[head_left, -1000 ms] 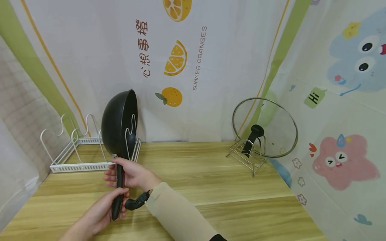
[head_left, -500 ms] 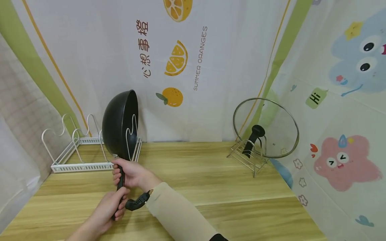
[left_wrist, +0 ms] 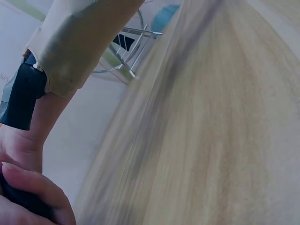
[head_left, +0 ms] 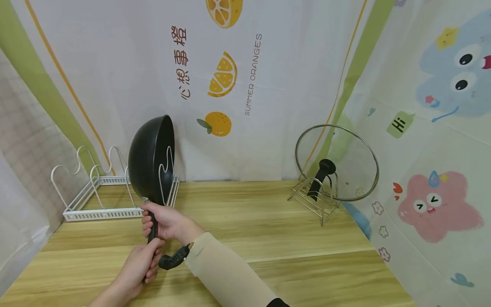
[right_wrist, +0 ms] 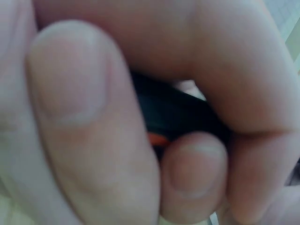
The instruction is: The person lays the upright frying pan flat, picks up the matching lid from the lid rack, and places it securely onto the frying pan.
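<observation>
A black wok stands on its side at the right end of the white wire rack, its bowl facing right. Its dark handle points down toward the front. My right hand grips the handle close to the bowl, thumb along the top. Lower on the same handle, my left hand holds on with curled fingers. In the right wrist view, fingers wrap the black handle, which shows a bit of orange. The left wrist view catches the left hand around the handle's dark end.
At the back right a glass lid with a black knob leans in a small wire stand. The wooden table is bordered by a printed cloth behind and at both sides. Several white loops rise from the rack's left part.
Fingers of both hands, loose on the handle a second ago, have closed round it. The wok stays at the same place in the rack.
</observation>
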The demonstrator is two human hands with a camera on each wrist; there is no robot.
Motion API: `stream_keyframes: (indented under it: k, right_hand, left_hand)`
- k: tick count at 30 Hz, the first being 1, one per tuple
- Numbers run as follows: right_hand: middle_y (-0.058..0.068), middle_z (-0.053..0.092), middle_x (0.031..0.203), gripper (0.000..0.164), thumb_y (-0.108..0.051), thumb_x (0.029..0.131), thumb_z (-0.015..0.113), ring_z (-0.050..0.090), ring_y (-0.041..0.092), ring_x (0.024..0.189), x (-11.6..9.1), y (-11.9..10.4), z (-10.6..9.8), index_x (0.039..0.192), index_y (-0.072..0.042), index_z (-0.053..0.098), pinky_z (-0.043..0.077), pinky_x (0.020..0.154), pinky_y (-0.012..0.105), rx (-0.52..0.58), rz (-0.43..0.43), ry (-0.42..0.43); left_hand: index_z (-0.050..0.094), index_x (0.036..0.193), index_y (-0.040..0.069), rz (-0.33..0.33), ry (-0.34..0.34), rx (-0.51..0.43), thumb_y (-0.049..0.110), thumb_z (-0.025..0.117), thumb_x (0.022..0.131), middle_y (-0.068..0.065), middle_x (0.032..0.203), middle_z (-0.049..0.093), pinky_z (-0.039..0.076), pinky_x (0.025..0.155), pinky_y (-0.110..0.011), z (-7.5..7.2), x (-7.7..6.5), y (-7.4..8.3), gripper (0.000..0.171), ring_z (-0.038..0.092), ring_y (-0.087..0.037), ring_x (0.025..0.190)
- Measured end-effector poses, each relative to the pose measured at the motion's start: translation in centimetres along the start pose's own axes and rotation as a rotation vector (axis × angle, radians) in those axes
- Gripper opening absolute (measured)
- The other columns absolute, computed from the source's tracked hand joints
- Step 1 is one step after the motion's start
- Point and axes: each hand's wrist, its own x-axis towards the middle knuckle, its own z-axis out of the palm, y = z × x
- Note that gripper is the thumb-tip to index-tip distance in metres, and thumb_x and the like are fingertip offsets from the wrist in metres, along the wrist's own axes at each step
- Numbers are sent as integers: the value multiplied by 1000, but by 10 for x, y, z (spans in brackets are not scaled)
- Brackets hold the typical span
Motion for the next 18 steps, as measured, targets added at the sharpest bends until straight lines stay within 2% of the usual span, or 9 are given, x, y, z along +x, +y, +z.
stream_keyframes:
  k: [18]
  right_hand:
    - [-11,34,66,47,-33,115,52,31,3,56,0,2,2,70,-22,41,31,57,18,-15,-39,21]
  left_hand:
    - [37,64,21,27,51,27,27,49,109,12,52,34,31,38,-21,3,1,-3,47,32,-5,38]
